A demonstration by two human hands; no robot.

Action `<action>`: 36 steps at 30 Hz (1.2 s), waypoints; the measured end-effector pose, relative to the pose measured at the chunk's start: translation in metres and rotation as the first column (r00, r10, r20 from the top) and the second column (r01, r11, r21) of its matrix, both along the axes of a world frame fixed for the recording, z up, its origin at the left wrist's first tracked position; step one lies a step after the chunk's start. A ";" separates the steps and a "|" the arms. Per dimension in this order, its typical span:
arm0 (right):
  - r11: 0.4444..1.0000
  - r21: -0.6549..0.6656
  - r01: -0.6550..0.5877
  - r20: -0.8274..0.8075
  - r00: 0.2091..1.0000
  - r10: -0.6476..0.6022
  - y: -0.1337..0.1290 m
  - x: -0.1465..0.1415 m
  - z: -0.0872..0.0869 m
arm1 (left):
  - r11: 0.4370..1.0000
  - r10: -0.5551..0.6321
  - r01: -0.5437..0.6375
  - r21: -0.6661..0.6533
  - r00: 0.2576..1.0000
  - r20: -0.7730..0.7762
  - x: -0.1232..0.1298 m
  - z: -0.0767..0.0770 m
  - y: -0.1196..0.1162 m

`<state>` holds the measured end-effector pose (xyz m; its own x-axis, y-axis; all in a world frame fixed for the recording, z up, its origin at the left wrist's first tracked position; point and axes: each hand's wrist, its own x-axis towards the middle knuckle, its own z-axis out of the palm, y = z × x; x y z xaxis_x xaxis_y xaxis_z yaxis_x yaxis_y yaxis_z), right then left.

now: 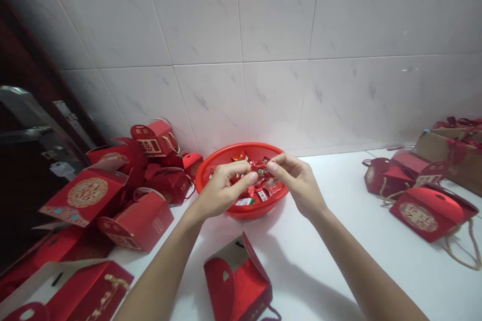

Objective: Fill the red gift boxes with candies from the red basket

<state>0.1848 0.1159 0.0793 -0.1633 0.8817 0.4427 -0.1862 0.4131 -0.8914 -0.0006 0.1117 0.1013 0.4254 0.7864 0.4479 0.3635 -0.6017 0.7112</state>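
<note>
Above a red plastic basket [211, 205] of wrapped candies, both hands hold one small red-wrapped candy [261, 171] between them. My left hand [228, 185] pinches its left end with thumb and fingers. The right end is pinched by my right hand [297, 178]. Several candies in red, white and green wrappers lie in the basket under the hands. Nearer to me, between my forearms, an open red box [239, 281] stands on the white table [309, 256] with its flaps up.
Several red gift boxes [141, 220] are piled at the left beside a dark door with a metal handle [22, 110]. More red boxes [422, 210] with cords and a brown carton [461, 160] sit at the right. A tiled wall [278, 100] rises behind the basket.
</note>
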 end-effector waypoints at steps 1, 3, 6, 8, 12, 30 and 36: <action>1.000 0.001 0.002 -0.004 1.000 -0.002 0.001 -0.001 -0.002 | 1.000 0.004 -0.004 -0.008 1.000 -0.004 0.000 0.000 0.002; 1.000 0.002 0.031 -0.033 0.999 -0.031 0.004 -0.001 -0.006 | 0.999 0.002 -0.002 -0.032 1.000 -0.006 -0.004 -0.002 0.009; 0.993 -0.018 0.114 -0.103 0.988 -0.115 0.013 -0.001 -0.013 | 0.996 0.051 -0.050 -0.074 0.999 0.010 -0.018 -0.011 0.032; 0.987 -0.056 0.149 -0.140 0.978 -0.155 0.021 -0.001 -0.018 | 0.980 0.172 -0.173 -0.100 0.985 -0.023 -0.033 -0.021 0.051; 0.982 -0.145 0.122 -0.167 0.975 -0.146 0.034 -0.005 -0.032 | 0.936 0.311 -0.333 -0.110 0.933 -0.180 -0.056 -0.044 0.083; 0.988 -0.152 0.029 0.057 0.998 -0.021 0.048 -0.004 -0.052 | 0.944 0.105 -0.280 -0.176 0.758 -0.644 -0.044 -0.063 0.096; 0.985 -0.167 0.036 0.064 0.998 -0.025 0.051 -0.003 -0.052 | 0.955 0.200 -0.266 -0.129 0.901 -0.384 -0.038 -0.061 0.090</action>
<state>0.1821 0.1667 0.0271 -0.1576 0.9477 0.2776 -0.1187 0.2609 -0.9580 -0.0387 0.2015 0.0406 0.3269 0.9339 0.1448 0.7306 -0.3470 0.5880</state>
